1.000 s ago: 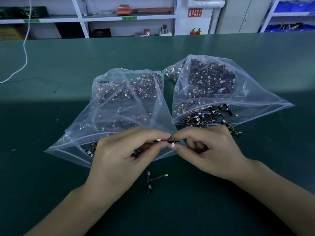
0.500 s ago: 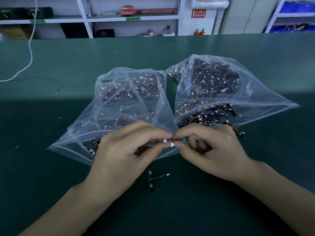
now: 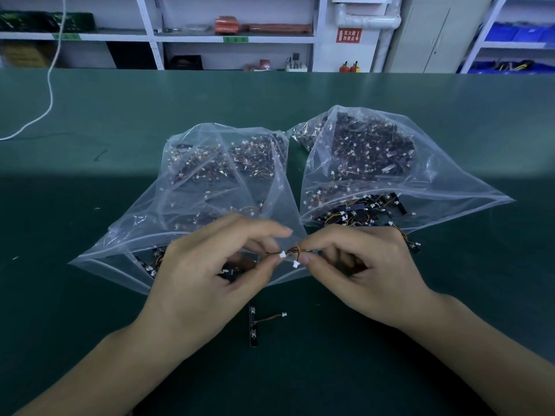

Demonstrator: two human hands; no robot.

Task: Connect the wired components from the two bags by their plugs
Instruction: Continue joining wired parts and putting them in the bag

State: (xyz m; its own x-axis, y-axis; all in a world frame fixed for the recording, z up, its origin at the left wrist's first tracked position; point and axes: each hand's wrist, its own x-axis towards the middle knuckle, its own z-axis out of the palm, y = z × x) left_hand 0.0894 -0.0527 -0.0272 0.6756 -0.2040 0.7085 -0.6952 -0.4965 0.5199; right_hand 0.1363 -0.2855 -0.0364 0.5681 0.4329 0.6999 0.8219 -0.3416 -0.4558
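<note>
Two bags: clear plastic, laid side by side on the green table (image 3: 90, 295), mouths turned toward the person.
Table: a dark green mat is spread across it, brighter at the far half, shadowed at the near half.
Shelving (image 3: 234, 37): white racks are seen beyond the far edge of the table; orange-red packages are kept on one shelf, blue bins at the far right.
Left bag (image 3: 192, 211): filled with small wired components; its near edge is partly covered by the left hand.
Right bag (image 3: 390, 175): packed with dark boards and white plugs; some are spilled out at its mouth, just behind the right hand.
Left hand (image 3: 204, 280): fingers are curled, and a wire with a white plug (image 3: 282, 255) is pinched between thumb and fingertips; a dark board is tucked under the palm.
Right hand (image 3: 369, 271): fingers are curled, and a second wire is pinched at the fingertips, its white plug (image 3: 295, 264) held just beside the first.
Plugs: held close together between the two hands, above the near lip of the left bag; whether they are joined cannot be told.
White cable (image 3: 49, 94): draped down onto the table at the far left.
Loose component (image 3: 253, 325): a narrow dark board with a short wire and white plug is left on the table, near the person, between the wrists.
</note>
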